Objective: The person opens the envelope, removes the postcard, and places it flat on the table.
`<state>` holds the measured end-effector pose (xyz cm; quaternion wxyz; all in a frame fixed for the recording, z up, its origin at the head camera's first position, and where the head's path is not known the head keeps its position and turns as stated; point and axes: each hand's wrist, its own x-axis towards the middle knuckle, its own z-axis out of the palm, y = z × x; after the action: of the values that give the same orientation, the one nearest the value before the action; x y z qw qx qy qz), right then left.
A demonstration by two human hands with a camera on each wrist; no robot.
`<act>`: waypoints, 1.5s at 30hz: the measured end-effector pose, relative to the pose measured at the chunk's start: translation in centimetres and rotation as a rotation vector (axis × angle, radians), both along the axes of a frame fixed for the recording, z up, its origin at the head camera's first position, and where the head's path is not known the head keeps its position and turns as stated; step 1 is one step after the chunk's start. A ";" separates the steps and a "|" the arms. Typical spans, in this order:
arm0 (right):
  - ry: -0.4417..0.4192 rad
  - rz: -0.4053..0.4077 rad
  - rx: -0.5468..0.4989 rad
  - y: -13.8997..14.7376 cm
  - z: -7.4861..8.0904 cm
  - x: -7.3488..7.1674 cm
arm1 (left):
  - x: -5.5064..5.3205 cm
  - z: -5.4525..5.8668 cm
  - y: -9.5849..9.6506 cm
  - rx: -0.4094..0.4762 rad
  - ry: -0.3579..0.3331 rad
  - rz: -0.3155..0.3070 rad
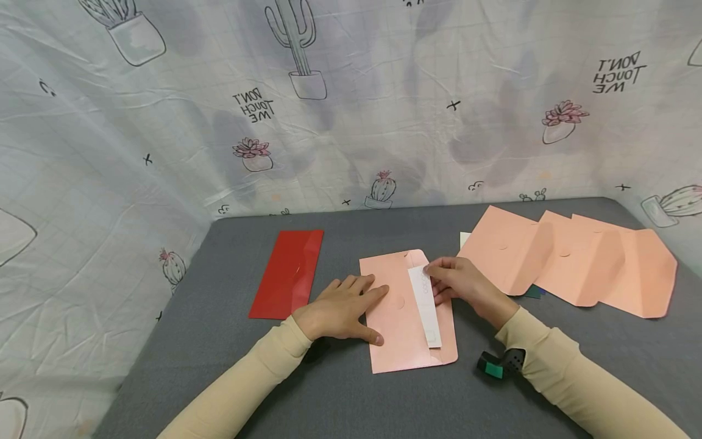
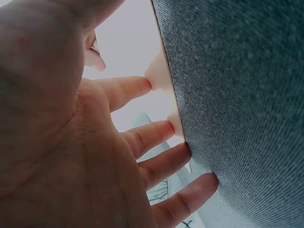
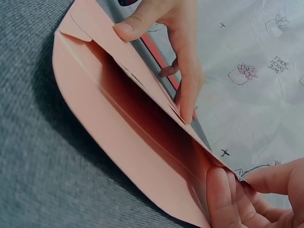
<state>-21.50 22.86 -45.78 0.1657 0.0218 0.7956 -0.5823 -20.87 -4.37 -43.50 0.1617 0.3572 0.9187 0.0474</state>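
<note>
The pink envelope [image 1: 386,329] was laid on the grey counter [image 1: 329,402], in front of the person and between the two hands. Its left part was covered by the left hand [image 1: 341,310], whose fingers were spread apart with nothing gripped, apparently so that the paper was steadied against sliding. The edge of the envelope's mouth was pinched by the right hand [image 1: 459,281], with fingers tucked inside and the thumb outside; by this grip the pocket was spread apart, presumably so that its inside could be reached. A narrow white strip [image 1: 425,308] with faint marks was seen by the right fingers; whether it was a separate slip or part of the envelope could not be told.

Stiff, smooth paper was suggested by the crisp creases, and the flap was finished with rounded corners. The counter was covered in a woven, matte cloth. On the left, a glossier red envelope [image 1: 280,280] was set well apart, while the other pink envelopes [image 1: 501,250] were fanned in an overlapping row on the right, with their creased flaps exposed.
</note>
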 end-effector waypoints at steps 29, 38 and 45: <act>0.113 -0.006 0.110 -0.8 -0.3 0.4 | 0.0 -0.4 -0.2 -0.017 0.004 -0.005; 0.183 -0.038 0.134 -0.7 -0.4 0.3 | 0.0 -0.4 -0.3 -0.010 0.008 -0.006; 0.206 -0.064 0.157 -0.5 -0.5 0.3 | -0.1 -0.5 -0.2 -0.013 0.014 -0.008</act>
<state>-21.24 22.35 -46.30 0.0621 0.0000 0.8505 -0.5222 -20.95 -4.57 -43.96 0.1577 0.3602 0.9187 0.0384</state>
